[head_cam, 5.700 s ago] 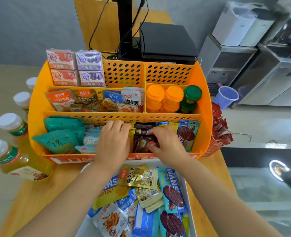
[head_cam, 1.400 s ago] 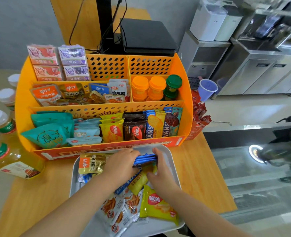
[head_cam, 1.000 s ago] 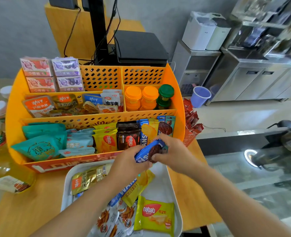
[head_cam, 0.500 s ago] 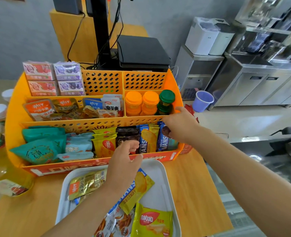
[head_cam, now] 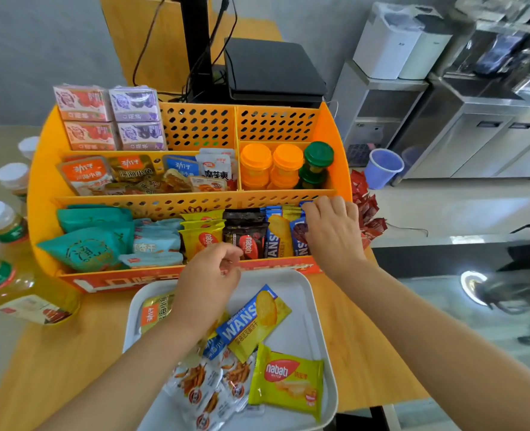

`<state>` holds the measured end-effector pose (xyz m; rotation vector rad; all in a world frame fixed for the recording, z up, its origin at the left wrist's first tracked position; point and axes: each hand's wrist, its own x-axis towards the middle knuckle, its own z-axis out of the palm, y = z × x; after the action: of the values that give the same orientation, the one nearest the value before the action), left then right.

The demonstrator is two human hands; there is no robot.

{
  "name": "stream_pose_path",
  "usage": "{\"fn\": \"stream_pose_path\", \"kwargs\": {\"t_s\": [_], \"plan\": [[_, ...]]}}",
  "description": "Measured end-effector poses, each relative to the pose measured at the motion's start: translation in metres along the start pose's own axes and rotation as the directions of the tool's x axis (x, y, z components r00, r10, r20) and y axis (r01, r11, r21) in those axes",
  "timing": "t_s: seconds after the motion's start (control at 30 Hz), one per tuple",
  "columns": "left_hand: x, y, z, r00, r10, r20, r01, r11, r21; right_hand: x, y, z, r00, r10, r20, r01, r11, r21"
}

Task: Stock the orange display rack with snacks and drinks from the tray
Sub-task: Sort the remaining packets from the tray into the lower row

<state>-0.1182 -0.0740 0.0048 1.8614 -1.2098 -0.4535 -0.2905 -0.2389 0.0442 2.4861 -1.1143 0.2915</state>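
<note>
The orange display rack (head_cam: 39,181) stands on the wooden counter with its three tiers holding snacks and jars. My right hand (head_cam: 335,231) is at the right end of the front row, its fingers curled over the top of a blue biscuit pack (head_cam: 299,236) standing there and the thumb at its front. My left hand (head_cam: 207,284) hovers over the far edge of the white tray (head_cam: 316,306), fingers loosely curled and holding nothing. The tray holds a blue-and-yellow WANS pack (head_cam: 251,321), a yellow nabati wafer (head_cam: 288,381), a gold fish packet (head_cam: 154,312) and several white chili-snack packets (head_cam: 201,387).
Several juice bottles (head_cam: 8,281) stand left of the rack. Red sachets (head_cam: 366,209) hang off its right side, with a blue cup (head_cam: 381,168) beyond. A black terminal (head_cam: 273,73) and cables sit behind the rack. The counter edge is right of the tray.
Both hands lifted blue biscuit packs from the tray. My right hand carried them into the front row's right end and stays on them. My left hand let go and hovers by the tray.
</note>
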Motion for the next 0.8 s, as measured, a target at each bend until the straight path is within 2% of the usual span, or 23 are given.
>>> {"fn": "stream_pose_path", "kwargs": {"t_s": [0.07, 0.1, 0.17, 0.23, 0.3, 0.4, 0.47, 0.53, 0.6, 0.67, 0.73, 0.77, 0.8], "plan": [[-0.005, -0.007, -0.002, 0.989, 0.064, 0.13, -0.085, 0.984, 0.158, -0.019, -0.011, -0.003, 0.994, -0.034, -0.103, 0.05, 0.986, 0.158], [-0.009, -0.01, 0.0, 0.973, 0.095, 0.209, -0.147, 0.958, 0.248, -0.032, -0.017, -0.005, 0.992, -0.061, -0.107, 0.087, 0.963, 0.255], [-0.016, -0.017, 0.008, 0.917, 0.123, 0.38, -0.29, 0.859, 0.422, -0.054, -0.027, -0.008, 0.989, -0.148, -0.013, 0.136, 0.868, 0.477], [-0.023, -0.026, 0.016, 0.849, 0.091, 0.521, -0.41, 0.734, 0.54, -0.075, -0.033, -0.009, 0.942, -0.273, 0.194, 0.113, 0.804, 0.583], [-0.029, -0.033, 0.022, 0.823, 0.065, 0.564, -0.452, 0.676, 0.582, -0.092, -0.039, -0.006, 0.823, -0.382, 0.421, 0.098, 0.825, 0.556], [-0.034, -0.036, 0.031, 0.829, 0.052, 0.557, -0.446, 0.663, 0.601, -0.12, -0.049, 0.0, 0.688, -0.48, 0.544, 0.234, 0.857, 0.46], [-0.034, -0.033, 0.034, 0.856, 0.03, 0.516, -0.374, 0.726, 0.577, -0.134, -0.055, 0.003, 0.646, -0.513, 0.565, 0.346, 0.857, 0.382], [-0.031, -0.028, 0.032, 0.884, 0.013, 0.467, -0.266, 0.836, 0.48, -0.139, -0.057, 0.005, 0.654, -0.503, 0.565, 0.36, 0.864, 0.352], [-0.026, -0.023, 0.024, 0.897, 0.024, 0.442, -0.192, 0.92, 0.341, -0.136, -0.056, 0.005, 0.684, -0.451, 0.574, 0.307, 0.891, 0.334], [-0.018, -0.019, 0.011, 0.899, 0.012, 0.438, -0.136, 0.958, 0.253, -0.13, -0.057, 0.003, 0.717, -0.375, 0.588, 0.201, 0.918, 0.341], [-0.01, -0.017, -0.001, 0.921, -0.02, 0.388, -0.043, 0.987, 0.154, -0.122, -0.06, -0.002, 0.768, -0.23, 0.598, -0.067, 0.899, 0.432], [-0.007, -0.016, -0.007, 0.932, -0.05, 0.358, 0.027, 0.997, 0.071, -0.118, -0.063, -0.004, 0.778, -0.124, 0.615, -0.274, 0.816, 0.51], [-0.004, -0.015, -0.013, 0.937, -0.087, 0.34, 0.102, 0.994, -0.027, -0.112, -0.068, -0.007, 0.755, -0.023, 0.656, -0.486, 0.652, 0.582]]}}
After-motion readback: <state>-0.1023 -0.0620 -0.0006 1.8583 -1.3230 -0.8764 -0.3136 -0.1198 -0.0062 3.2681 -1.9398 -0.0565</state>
